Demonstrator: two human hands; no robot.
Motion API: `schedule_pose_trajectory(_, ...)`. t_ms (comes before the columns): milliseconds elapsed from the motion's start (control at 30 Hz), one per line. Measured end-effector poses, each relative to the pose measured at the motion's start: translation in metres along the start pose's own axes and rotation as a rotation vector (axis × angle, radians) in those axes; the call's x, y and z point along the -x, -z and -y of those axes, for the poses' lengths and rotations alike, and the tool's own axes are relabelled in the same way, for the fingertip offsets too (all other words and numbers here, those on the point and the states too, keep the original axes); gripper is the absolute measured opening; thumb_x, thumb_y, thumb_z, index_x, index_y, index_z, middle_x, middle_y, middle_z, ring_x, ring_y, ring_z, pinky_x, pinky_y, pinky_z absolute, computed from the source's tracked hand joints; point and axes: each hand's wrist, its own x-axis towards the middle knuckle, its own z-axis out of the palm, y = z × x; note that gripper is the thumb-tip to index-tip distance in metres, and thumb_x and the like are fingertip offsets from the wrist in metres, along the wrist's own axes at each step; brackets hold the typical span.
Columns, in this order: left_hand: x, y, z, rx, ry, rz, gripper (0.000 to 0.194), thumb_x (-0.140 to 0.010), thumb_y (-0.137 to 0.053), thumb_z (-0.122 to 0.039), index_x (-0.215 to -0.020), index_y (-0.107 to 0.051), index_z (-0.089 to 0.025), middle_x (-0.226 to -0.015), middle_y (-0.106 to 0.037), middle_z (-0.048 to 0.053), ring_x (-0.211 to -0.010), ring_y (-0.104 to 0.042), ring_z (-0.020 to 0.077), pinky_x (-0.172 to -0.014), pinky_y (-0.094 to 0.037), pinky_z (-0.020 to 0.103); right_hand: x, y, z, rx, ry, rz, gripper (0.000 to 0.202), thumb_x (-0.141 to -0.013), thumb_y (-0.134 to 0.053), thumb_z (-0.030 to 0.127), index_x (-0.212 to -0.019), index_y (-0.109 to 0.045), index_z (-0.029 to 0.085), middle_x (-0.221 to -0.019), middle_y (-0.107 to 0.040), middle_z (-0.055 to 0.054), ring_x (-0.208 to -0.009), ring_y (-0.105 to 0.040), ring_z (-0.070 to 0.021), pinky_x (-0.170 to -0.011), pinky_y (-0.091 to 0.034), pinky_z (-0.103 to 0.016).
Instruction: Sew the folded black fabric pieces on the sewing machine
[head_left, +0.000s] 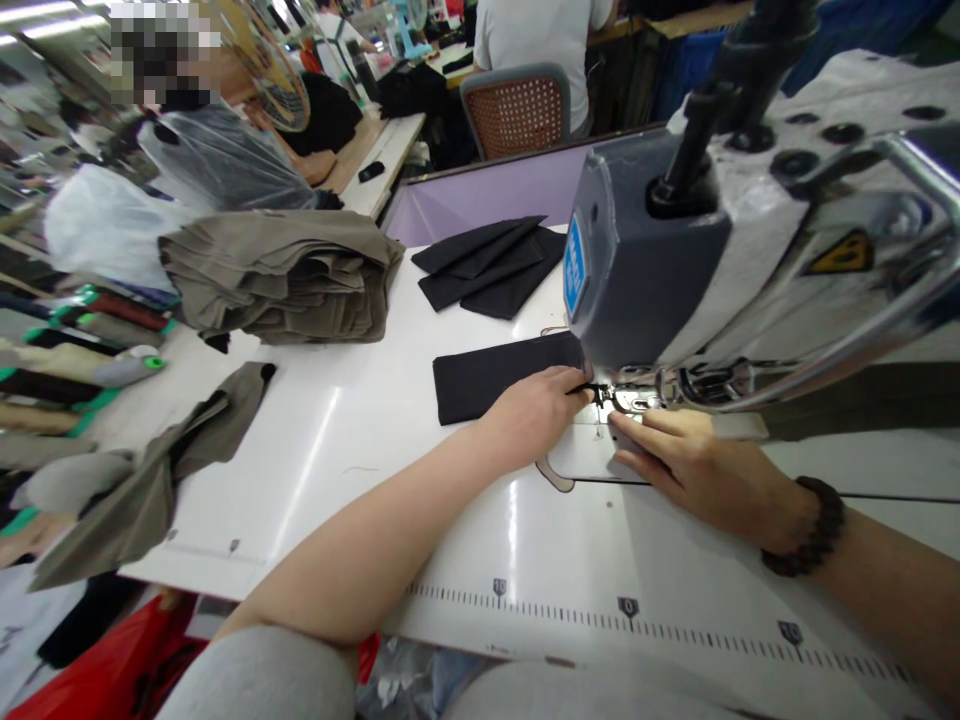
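Observation:
Under the head of a sewing machine [645, 250], my left hand [534, 415] pinches the right end of a folded black fabric piece [487, 378], close to the presser foot [602, 394]. The rest of that piece lies flat to the left on the white table. My right hand [675, 455] rests just right of the needle area, its fingers stretched toward the metal needle plate [598, 432]. No cloth shows between these fingers. The machine head and my left fingers hide the black piece's far right end.
Several black fabric pieces [495, 262] lie behind, and a brown-grey cloth stack [285, 275] stands at the back left. Loose brown-grey cloth [172, 470] hangs over the left edge beside thread spools [112, 335]. A printed ruler [628, 608] runs along the front. Other people sit beyond.

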Motion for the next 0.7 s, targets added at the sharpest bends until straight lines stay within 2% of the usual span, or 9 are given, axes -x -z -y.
schedule_pose_trajectory(333, -0.0008, -0.0014, -0.0009, -0.033, 0.002, -0.024, 0.020, -0.088, -0.044, -0.015, -0.097, -0.062, -0.011, -0.095, -0.062, 0.009, -0.091, -0.058, 0.0204, -0.080, -0.050, 0.031, 0.0019, -0.0033, 0.0000, 0.015, -0.018, -0.018, 0.033, -0.090, -0.040, 0.035, -0.110, -0.056, 0.015, -0.081, -0.061, -0.007, -0.073, -0.056, -0.0167, -0.067, -0.042, -0.029)
schedule_pose_trajectory(533, -0.0013, 0.0011, 0.0003, -0.018, -0.008, -0.014, 0.020, -0.088, -0.044, -0.014, -0.096, -0.062, -0.011, -0.093, -0.062, 0.009, -0.092, -0.058, 0.0198, -0.081, -0.049, 0.030, 0.0007, -0.0010, 0.0011, 0.040, -0.009, -0.016, 0.032, -0.089, -0.041, 0.034, -0.110, -0.056, 0.015, -0.077, -0.059, -0.006, -0.068, -0.054, -0.0155, -0.063, -0.040, -0.029)
schedule_pose_trajectory(700, -0.0024, 0.0026, 0.0010, 0.011, 0.008, 0.001, 0.020, -0.089, -0.044, -0.015, -0.095, -0.062, -0.011, -0.095, -0.062, 0.008, -0.092, -0.058, 0.0194, -0.081, -0.050, 0.030, 0.0002, 0.0002, 0.0020, 0.031, -0.014, -0.018, 0.031, -0.089, -0.040, 0.035, -0.108, -0.056, 0.015, -0.082, -0.061, -0.007, -0.071, -0.056, -0.0159, -0.065, -0.042, -0.029)
